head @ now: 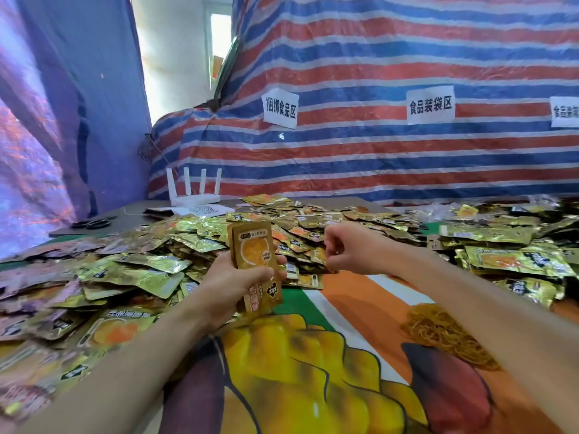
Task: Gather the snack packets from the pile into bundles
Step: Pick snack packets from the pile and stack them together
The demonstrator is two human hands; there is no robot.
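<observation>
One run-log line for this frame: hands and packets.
left hand: holds upright packet stack | right hand: curled at pile edge, grip unclear

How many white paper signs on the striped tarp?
3, all in a row on the striped tarp: left sign, middle sign, right sign cut off by the frame edge. More could be out of view past it.
</observation>
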